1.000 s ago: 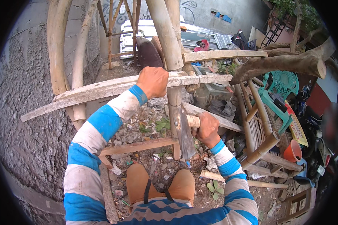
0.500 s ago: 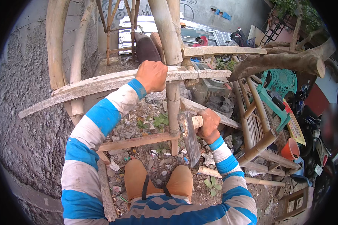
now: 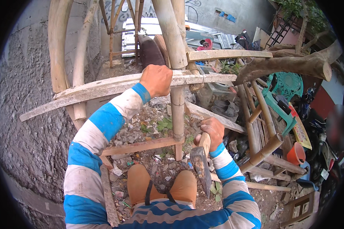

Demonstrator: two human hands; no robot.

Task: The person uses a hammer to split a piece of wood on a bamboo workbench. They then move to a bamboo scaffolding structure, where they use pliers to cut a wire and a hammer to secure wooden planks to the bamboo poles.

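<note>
Fingers of left hand (image 3: 156, 80) clamp plank (image 3: 103, 89); right hand (image 3: 212, 131) grips hatchet (image 3: 201, 166), seemingly.

bamboo post (image 3: 168, 34) cut off at top, hatchet handle (image 3: 205, 142) hidden inside right hand (image 3: 213, 131)

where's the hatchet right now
In the head view the hatchet is low and right of centre, gripped by the right hand, blade down beside the upright bamboo post.
</note>
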